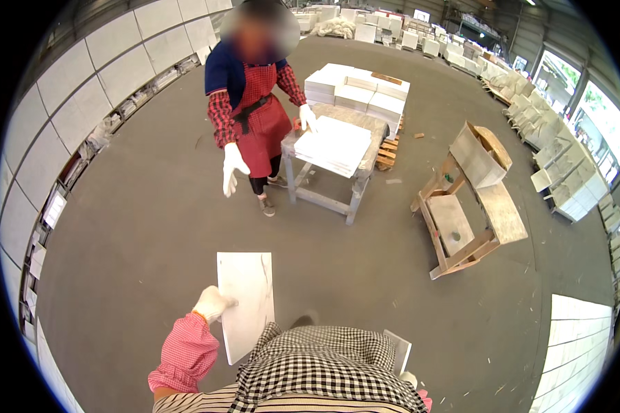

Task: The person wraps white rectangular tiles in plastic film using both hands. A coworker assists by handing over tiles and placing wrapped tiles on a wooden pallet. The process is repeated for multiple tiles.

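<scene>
My left hand (213,303), in a white glove, is closed on the edge of a white marble tile (248,296) with grey veins. This tile hangs upright on my left side, partly behind my checked apron. At my right hip a second white tile (399,350) shows only its upper end. The white-gloved right hand (409,378) is against its lower part, mostly hidden by the apron. Ahead, a co-worker (258,103) in a red apron and white gloves stands at a grey worktable (355,186) with a stack of white tiles (334,141) on it.
Behind the worktable, more tiles (355,86) are stacked on a wooden pallet (387,155). A wooden stand (506,213) carrying a box is to the right. White slabs (69,96) line the left wall. Tiles (575,344) lie in rows at the lower right.
</scene>
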### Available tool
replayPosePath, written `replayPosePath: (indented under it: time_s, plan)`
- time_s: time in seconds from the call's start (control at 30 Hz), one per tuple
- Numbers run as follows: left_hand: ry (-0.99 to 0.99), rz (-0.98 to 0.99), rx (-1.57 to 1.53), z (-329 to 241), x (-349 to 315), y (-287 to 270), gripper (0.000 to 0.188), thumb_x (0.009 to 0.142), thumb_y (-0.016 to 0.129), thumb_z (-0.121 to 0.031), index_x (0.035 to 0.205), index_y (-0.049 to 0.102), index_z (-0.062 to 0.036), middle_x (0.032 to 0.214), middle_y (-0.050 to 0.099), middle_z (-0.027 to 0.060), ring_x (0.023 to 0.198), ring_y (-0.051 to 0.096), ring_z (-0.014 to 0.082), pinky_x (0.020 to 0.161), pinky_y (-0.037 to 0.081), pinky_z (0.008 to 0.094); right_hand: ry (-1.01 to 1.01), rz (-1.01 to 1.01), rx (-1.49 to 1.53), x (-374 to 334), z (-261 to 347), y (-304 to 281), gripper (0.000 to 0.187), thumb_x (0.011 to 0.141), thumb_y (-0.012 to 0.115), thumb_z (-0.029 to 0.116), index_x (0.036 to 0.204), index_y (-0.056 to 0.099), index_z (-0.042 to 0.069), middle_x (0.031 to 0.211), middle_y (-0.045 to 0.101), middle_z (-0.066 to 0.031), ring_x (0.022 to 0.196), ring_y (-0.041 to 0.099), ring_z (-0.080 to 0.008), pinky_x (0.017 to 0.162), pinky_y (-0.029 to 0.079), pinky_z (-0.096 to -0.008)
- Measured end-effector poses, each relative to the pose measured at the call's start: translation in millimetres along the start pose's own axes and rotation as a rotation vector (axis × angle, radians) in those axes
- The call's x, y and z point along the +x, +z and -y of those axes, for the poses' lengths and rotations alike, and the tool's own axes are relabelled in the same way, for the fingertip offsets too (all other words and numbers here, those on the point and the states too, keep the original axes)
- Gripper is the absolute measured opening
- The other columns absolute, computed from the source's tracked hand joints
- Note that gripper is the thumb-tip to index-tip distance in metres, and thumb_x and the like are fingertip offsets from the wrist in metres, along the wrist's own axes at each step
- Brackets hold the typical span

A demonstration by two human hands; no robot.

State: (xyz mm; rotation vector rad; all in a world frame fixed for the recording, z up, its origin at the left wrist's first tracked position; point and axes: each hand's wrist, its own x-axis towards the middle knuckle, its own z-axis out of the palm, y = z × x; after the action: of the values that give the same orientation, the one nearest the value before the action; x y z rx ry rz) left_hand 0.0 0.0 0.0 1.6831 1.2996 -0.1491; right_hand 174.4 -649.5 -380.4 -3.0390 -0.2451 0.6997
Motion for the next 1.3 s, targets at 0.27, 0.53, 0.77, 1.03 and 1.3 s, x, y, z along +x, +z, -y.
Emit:
replayPosePath:
  time_s: [0.27,0.53,0.77,1.03,1.3]
  plan:
    - [0.073,0.071,-0.052,-213,110,17,0.039,0.086,0.076,-0.020,0.109,0.073,0.0121,0.090,0.077,0.0170,0.076,0.075,0.0235,0.064,0.059,0.0332,0.057,-0.070,0.126,160,100,-281,0.047,0.081,0.076,0.048,0.085,0.080,0.001,0.084,0.076,-0.0237,0.084,0.076,-0.0425,0.080,0.060,-0.0498]
    - [0.119,0.100,-0.048,-348,187,8,0.039,0.086,0.075,-0.019,0.110,0.074,0.0113,0.089,0.077,0.0154,0.075,0.075,0.0216,0.061,0.060,0.0328,0.001,-0.075,0.112,291,172,-407,0.038,0.083,0.071,0.040,0.089,0.081,0.003,0.084,0.075,-0.0249,0.084,0.075,-0.0425,0.079,0.059,-0.0499]
    - [0.285,0.018,-0.693,-406,275,5,0.054,0.089,0.071,-0.011,0.137,0.059,0.0088,0.120,0.073,0.0164,0.101,0.074,0.0243,0.082,0.062,0.0398,-0.144,-0.093,0.226,431,221,-483,0.041,0.085,0.072,0.042,0.093,0.080,0.002,0.085,0.075,-0.0236,0.084,0.074,-0.0429,0.078,0.058,-0.0489]
    - [0.318,-0.111,-1.207,-567,424,29,0.050,0.099,0.070,-0.018,0.141,0.054,0.0044,0.130,0.070,0.0196,0.106,0.073,0.0277,0.070,0.055,0.0314,-0.261,-0.212,0.198,599,258,-637,0.043,0.085,0.073,0.042,0.095,0.079,0.000,0.087,0.074,-0.0278,0.086,0.073,-0.0464,0.079,0.057,-0.0513]
    - [0.096,0.034,-1.151,-610,548,170,0.028,0.104,0.063,-0.026,0.116,0.067,-0.0005,0.098,0.074,0.0120,0.079,0.068,0.0210,0.072,0.055,0.0331,-0.416,-0.253,0.262,715,320,-734,0.032,0.087,0.071,0.032,0.096,0.079,0.003,0.083,0.073,-0.0242,0.083,0.073,-0.0446,0.074,0.057,-0.0489]
